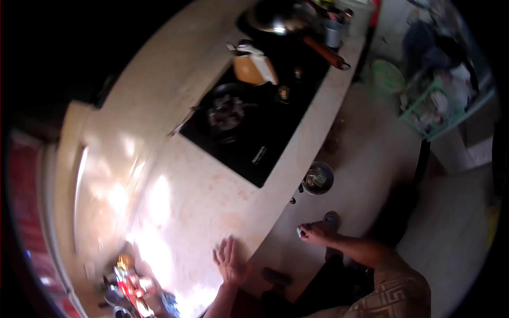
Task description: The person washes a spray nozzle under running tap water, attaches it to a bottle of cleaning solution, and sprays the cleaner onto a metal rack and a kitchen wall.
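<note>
My left hand (pixel 230 261) lies flat on the pale countertop (pixel 212 196), near its front edge, with its fingers spread and nothing in it. Out past the counter edge, above the floor, my right hand (pixel 314 233) is closed around a small light-coloured object (pixel 301 231), too small to make out. Beyond my left hand, a black gas hob (pixel 254 153) is set into the counter.
A wok (pixel 281 21) with a wooden handle stands at the hob's far end. Bottles and packets (pixel 132 286) crowd the counter's near left. On the floor are a round bin (pixel 318 178) and, farther right, a green basket (pixel 435 114).
</note>
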A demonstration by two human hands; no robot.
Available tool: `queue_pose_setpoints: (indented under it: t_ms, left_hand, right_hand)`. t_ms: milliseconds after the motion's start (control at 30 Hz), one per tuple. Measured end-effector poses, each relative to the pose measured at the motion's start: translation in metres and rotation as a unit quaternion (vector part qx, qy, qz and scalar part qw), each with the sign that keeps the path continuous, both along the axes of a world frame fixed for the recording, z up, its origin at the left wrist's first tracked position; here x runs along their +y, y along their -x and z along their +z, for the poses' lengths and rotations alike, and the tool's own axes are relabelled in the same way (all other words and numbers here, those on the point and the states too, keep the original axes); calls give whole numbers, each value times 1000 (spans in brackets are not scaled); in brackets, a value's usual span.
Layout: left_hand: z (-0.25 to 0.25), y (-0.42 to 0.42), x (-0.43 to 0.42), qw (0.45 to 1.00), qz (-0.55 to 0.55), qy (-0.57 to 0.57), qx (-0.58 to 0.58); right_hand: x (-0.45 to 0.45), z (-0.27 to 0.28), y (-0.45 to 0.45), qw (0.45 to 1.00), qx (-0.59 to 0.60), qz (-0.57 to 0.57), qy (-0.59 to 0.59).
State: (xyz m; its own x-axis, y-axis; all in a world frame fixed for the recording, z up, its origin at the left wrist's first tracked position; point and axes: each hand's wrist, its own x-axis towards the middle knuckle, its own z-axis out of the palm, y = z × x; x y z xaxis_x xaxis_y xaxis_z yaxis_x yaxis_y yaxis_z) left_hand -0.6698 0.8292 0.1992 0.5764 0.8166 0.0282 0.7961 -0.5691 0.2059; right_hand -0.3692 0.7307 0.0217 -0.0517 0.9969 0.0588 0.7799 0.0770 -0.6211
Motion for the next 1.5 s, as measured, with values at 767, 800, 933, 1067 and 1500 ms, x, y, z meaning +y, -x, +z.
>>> queue_pose_setpoints:
  t_ms: [767, 800, 933, 1067, 1500]
  left_hand:
    - [98, 223, -116, 837, 353, 18, -418]
    - [91, 229, -109, 834, 354, -9, -423]
    - [68, 239, -91, 818, 376, -30, -434]
    - [59, 236, -88, 793, 410, -15, -450]
    - [51, 219, -95, 757, 490, -16, -433]
  right_hand:
    - [78, 402, 386, 786, -153, 582, -143]
    - [75, 403, 400, 822, -166, 534, -110]
    - [97, 381, 439, 817, -327, 470, 62]
    - [107, 362, 426, 799, -180, 562, -114]
    - [132, 344, 432, 756, -258, 601, -39]
